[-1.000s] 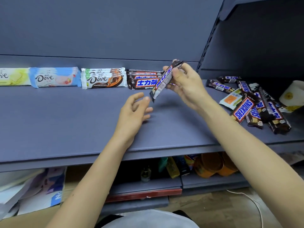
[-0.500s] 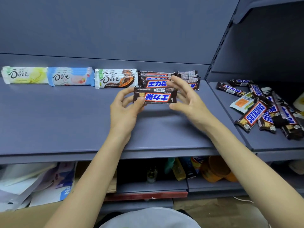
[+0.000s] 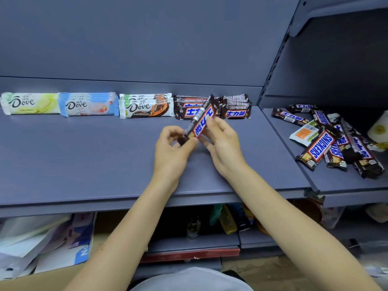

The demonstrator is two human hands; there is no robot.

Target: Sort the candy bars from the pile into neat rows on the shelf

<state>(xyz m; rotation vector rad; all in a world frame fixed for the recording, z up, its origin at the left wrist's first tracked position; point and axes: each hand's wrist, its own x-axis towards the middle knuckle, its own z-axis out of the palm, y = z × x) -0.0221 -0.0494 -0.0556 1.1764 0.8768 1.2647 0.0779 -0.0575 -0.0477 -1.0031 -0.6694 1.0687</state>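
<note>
Head view centres on one Snickers bar [image 3: 199, 120], held on a slant just above the shelf [image 3: 84, 160], in front of the sorted rows and not yet set down. The left hand [image 3: 172, 152] pinches the bar's lower end, and the fingers [image 3: 213, 123] of the right hand [image 3: 222, 148] close on its middle from the other side. Both hands are narrow on the wrapper. This two-ended hold seems meant to turn the bar until its label lies level, like those behind it.

Directly behind, against the back wall, sit the left Snickers stack [image 3: 186, 111] and the right Snickers stack [image 3: 236, 111], labels facing forward. The bar probably belongs on one of them. Further left, the three Dove stacks [image 3: 144, 107] stand side by side, one per wrapper colour, so the row reads by kind.

Well apart, on the adjoining section to the right, the pile [image 3: 336, 143] lies crisscrossed, with many bars left to sort.
</note>
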